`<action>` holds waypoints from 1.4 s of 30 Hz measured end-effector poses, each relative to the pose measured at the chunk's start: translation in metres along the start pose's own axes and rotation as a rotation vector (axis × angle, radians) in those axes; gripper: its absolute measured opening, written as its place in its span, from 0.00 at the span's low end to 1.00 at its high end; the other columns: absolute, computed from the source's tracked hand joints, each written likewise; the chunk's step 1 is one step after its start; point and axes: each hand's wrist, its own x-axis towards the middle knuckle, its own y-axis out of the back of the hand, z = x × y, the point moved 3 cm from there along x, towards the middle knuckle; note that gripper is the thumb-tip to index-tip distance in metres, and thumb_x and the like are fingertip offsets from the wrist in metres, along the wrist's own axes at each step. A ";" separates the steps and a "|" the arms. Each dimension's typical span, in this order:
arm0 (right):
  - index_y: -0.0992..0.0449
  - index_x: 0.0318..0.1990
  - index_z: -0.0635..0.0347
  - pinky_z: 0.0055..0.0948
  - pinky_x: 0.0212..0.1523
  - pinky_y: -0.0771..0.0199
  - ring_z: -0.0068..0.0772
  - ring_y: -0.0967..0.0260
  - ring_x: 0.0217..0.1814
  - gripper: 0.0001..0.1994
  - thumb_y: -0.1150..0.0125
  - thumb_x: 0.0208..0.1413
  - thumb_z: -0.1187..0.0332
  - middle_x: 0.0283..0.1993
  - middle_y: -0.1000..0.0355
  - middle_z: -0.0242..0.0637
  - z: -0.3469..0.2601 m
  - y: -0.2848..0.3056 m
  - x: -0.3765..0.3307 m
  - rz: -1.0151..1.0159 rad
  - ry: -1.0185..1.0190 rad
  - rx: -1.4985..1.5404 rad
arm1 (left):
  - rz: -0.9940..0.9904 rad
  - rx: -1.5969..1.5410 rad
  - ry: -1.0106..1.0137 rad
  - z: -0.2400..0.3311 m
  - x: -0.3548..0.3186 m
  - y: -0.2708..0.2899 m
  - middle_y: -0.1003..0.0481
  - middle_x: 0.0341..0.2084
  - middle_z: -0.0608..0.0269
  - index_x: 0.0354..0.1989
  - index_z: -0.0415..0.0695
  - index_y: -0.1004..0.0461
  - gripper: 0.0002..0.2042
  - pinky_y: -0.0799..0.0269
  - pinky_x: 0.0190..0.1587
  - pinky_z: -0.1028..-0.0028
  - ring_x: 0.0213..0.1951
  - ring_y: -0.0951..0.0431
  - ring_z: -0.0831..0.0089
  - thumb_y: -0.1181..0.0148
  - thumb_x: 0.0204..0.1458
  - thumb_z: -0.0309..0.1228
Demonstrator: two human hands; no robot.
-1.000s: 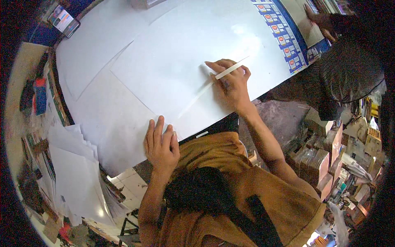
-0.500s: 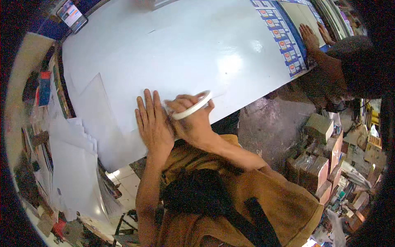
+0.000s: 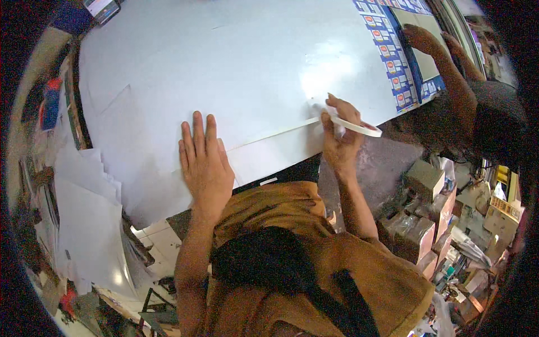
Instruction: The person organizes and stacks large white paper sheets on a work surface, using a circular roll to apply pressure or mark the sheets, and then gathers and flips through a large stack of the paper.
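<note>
My left hand [image 3: 206, 174] lies flat on the white work surface [image 3: 224, 67] close to its front edge, fingers stretched out and slightly apart. To the right, my right hand [image 3: 343, 147] grips a narrow roll of white tape [image 3: 368, 131]. A thin strip of tape [image 3: 275, 133] runs from beside my left hand along the surface, near the front edge, toward the roll. Whether the strip is stuck down all along its length, I cannot tell.
Beyond the right end, another person's hands [image 3: 424, 42] work at a beige board [image 3: 421, 39] on blue printed sheets [image 3: 390, 62]. White sheets [image 3: 90, 208] are stacked at left. A phone [image 3: 102, 8] stands far left. Boxes [image 3: 412, 230] pile up at lower right.
My right hand has moved right with the tape roll, away from my left hand, and a strip now stretches between them. My left hand stays flat. The other person's hands have shifted on the board.
</note>
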 end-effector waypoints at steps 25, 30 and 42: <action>0.23 0.55 0.48 0.45 0.54 0.35 0.43 0.33 0.54 0.27 0.34 0.41 0.71 0.47 0.26 0.35 0.021 -0.013 -0.010 -0.095 0.077 -0.015 | -0.026 0.046 -0.007 0.000 0.005 0.000 0.53 0.74 0.56 0.72 0.47 0.47 0.26 0.58 0.73 0.51 0.74 0.55 0.50 0.56 0.64 0.27; 0.22 0.52 0.54 0.38 0.46 0.38 0.35 0.29 0.44 0.23 0.37 0.45 0.79 0.39 0.23 0.29 -0.022 -0.015 -0.007 -0.112 0.043 0.054 | -0.085 0.173 0.030 -0.036 0.014 0.010 0.57 0.75 0.56 0.73 0.51 0.48 0.27 0.59 0.72 0.47 0.74 0.60 0.48 0.56 0.65 0.29; 0.24 0.57 0.44 0.47 0.50 0.42 0.36 0.29 0.47 0.26 0.35 0.45 0.67 0.38 0.24 0.29 -0.020 -0.031 -0.018 -0.245 0.016 0.068 | 0.029 -0.155 -0.183 0.063 0.026 0.007 0.55 0.74 0.48 0.72 0.38 0.50 0.27 0.62 0.73 0.47 0.74 0.58 0.44 0.57 0.65 0.29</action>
